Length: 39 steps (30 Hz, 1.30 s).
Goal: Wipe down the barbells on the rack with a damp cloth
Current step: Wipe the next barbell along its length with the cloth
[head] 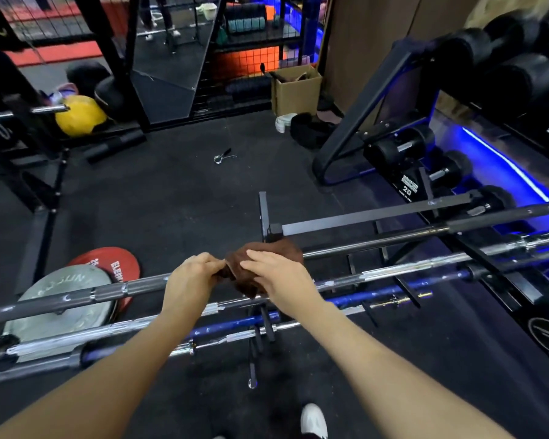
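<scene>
Room: gym, dark rubber floor [178, 198], black wire cage panels at the back, blue strip light along the right wall.
Rack: low black barbell rack [268, 231] mid-frame, its upright post just beyond the hands; landmark for all below.
Barbells: several lying across the rack, long axes running from lower left to upper right, roughly parallel, stacked in tiers.
Grey bar: grey barbell [76, 297], uppermost on the near side, sleeve end pointing left past the rack.
Chrome bar: chrome barbell [393, 272] just below the grey one, running on to the right of the rack.
Blue bar: blue barbell [362, 294] lower still, beneath the chrome one.
Dark bar: black barbell [393, 240] on the far side of the rack, pointing to the upper right.
Cloth: brown cloth [267, 258] bunched above the bars, right beside the rack post; whether touching a bar, cannot tell.
Left hand: left hand [192, 275] pinching the cloth's left edge between thumb and fingers.
Right hand: right hand [274, 278] laid over the cloth from the right, fingers curled on it, gripping.
Plates: red plate [114, 264] and grey plate [61, 305] on the floor left of the rack, under the grey bar.
Dumbbells: black dumbbells [400, 147] on a sloped stand right of the rack.
Collar clip: spring clip [224, 156] on the floor beyond the rack.
Box: cardboard box [295, 88] by the wall, far beyond the rack.
Ball: yellow ball [78, 117] far left of the rack.
Shoe: white shoe [313, 421] at the bottom edge, nearer than the rack.
</scene>
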### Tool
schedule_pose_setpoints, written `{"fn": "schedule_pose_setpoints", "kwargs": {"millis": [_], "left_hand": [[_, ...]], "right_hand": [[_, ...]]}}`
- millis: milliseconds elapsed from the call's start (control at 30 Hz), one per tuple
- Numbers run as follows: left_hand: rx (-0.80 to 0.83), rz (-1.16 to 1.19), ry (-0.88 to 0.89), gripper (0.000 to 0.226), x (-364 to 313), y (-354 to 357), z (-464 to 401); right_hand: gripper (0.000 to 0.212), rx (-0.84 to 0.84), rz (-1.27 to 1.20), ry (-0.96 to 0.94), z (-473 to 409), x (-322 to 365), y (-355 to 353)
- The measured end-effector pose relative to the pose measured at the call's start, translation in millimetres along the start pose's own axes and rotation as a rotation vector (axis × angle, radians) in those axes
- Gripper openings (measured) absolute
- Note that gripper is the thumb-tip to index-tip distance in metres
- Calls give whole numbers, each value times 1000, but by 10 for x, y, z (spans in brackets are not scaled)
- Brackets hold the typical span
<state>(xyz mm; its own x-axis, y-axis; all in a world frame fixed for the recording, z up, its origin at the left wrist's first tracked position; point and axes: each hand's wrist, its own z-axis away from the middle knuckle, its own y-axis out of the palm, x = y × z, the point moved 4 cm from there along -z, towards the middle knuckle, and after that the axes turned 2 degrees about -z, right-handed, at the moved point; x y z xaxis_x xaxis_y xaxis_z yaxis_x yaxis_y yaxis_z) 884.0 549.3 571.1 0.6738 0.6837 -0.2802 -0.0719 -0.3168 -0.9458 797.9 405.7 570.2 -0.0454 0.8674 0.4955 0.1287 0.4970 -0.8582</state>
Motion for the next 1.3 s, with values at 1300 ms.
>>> {"fn": "schedule_pose_setpoints", "kwargs": {"millis": [1300], "left_hand": [[-87, 5, -248, 29, 269, -64, 141]], "right_hand": [[40, -51, 252, -45, -217, 140, 207]]}}
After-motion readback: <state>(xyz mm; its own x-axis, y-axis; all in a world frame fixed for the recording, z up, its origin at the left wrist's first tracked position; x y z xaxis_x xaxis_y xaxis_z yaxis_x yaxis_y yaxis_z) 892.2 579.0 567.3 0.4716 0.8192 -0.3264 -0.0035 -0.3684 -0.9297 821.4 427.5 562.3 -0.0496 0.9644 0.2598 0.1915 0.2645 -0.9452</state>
